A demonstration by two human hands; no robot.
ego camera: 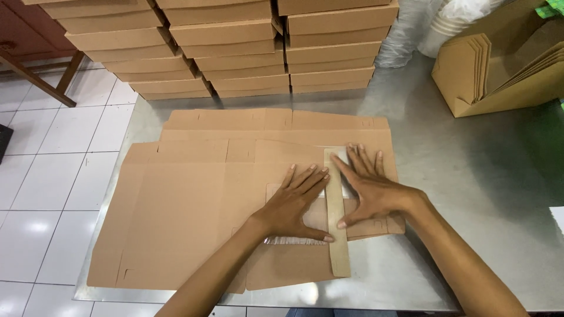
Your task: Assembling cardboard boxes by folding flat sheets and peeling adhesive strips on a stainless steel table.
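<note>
Cardboard sheet (194, 199) lies under both hands, left (294, 205) and right (367, 188), fingers spread flat, gripping nothing.

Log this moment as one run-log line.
left hand: flat on cardboard sheet | right hand: pressing narrow cardboard strip | surface: steel table | behind: stacked boxes

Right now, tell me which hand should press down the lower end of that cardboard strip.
Probably the right hand: its thumb already touches the narrow cardboard strip low down. The left hand lies flat beside it on the flat box blank.
</note>
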